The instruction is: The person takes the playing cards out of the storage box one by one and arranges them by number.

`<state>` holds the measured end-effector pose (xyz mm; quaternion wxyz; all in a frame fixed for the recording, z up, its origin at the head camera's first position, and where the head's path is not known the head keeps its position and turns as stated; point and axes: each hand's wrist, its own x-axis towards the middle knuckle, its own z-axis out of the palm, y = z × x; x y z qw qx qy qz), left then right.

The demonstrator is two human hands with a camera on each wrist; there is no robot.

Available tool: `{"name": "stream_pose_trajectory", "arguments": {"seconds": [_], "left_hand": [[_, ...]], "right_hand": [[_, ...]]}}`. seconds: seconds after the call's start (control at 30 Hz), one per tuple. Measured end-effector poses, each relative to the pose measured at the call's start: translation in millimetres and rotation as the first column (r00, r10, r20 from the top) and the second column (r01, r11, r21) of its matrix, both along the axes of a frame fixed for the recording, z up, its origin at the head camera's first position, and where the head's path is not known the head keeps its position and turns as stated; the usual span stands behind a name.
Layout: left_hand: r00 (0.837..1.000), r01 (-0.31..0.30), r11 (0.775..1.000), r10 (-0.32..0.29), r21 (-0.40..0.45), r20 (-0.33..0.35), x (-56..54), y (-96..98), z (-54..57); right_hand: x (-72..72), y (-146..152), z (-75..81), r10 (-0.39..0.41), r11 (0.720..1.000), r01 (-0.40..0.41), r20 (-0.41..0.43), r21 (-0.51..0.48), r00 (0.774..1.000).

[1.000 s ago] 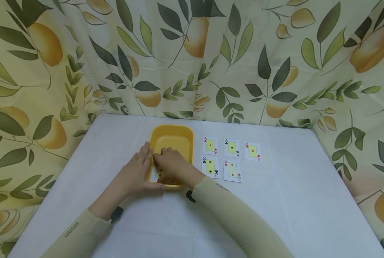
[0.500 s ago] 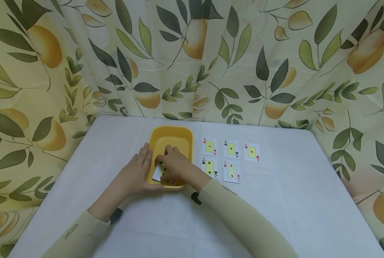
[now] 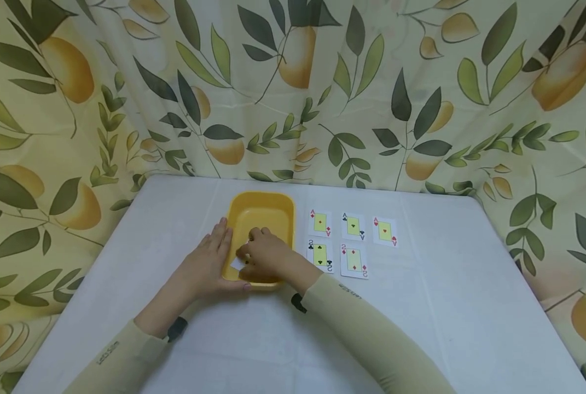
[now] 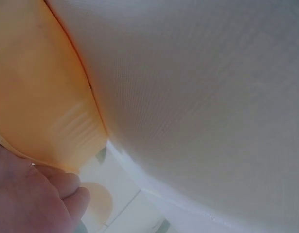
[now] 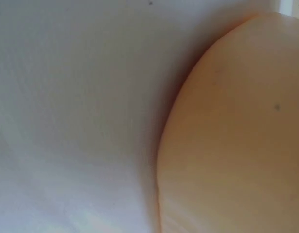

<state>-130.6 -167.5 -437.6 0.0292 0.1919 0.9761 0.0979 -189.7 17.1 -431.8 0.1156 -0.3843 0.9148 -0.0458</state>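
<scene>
The yellow plastic tray (image 3: 260,202) sits on the white-covered table. My left hand (image 3: 201,268) rests along its left side, fingers straight by the rim and the thumb stretched along the near edge; part of that hand shows against the tray wall in the left wrist view. Inside the tray's near half, my right hand (image 3: 268,254) has curled fingers and pinches a playing card (image 3: 237,264). Only a white corner of this card peeks out, so its face is hidden. The right wrist view shows only the tray's outer wall (image 5: 227,131) and the cloth.
Right of the tray, face-up cards lie in two rows. The far row has the ace of diamonds (image 3: 319,223), ace of clubs (image 3: 354,226) and ace of hearts (image 3: 385,232). Nearer are the two of clubs (image 3: 319,255) and two of diamonds (image 3: 354,261). A leaf-patterned curtain (image 3: 273,109) hangs behind.
My right hand has shifted slightly right within the tray. The card's printed face showed under its fingers before and is now mostly covered. My left hand has stayed in place.
</scene>
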Motion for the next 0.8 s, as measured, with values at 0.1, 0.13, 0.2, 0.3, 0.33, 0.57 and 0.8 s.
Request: {"name": "stream_pose_trajectory", "arguments": {"seconds": [0.1,0.13,0.2,0.3,0.33,0.57,0.8], "left_hand": [[1.0,-0.004,1.0,0.004,-0.008,0.002,-0.9,-0.2,0.3],[1.0,-0.002,1.0,0.002,-0.005,0.002,-1.3,-0.2,0.1],[1.0,0.0,1.0,0.0,-0.008,0.002,-1.9,-0.3,-0.3],[1.0,0.005,1.0,-0.005,-0.012,0.003,-2.1,-0.1,-1.0],[1.0,0.007,1.0,-0.006,-0.009,0.004,-2.1,0.2,-1.1],[1.0,-0.004,1.0,0.004,0.013,0.014,-1.6,1.0,-2.2],[1.0,-0.014,1.0,0.014,0.01,0.007,-1.4,-0.3,-2.8]], "right_hand": [[-0.3,-0.2,0.6,-0.032,0.999,0.032,0.034,-0.013,0.999],[-0.3,-0.7,0.8,-0.041,0.999,0.042,0.042,-0.017,0.998],[0.4,-2.6,0.5,-0.049,0.998,0.05,0.052,-0.024,0.997],[2.5,-5.6,0.2,-0.031,0.999,0.031,0.038,-0.02,0.999],[2.9,-6.1,-0.2,-0.02,1.0,0.021,0.022,-0.012,1.0],[1.3,0.7,5.2,0.007,1.0,-0.006,-0.049,0.02,0.999],[-3.7,19.1,28.2,-0.089,0.993,0.093,0.063,-0.071,0.994]]}}
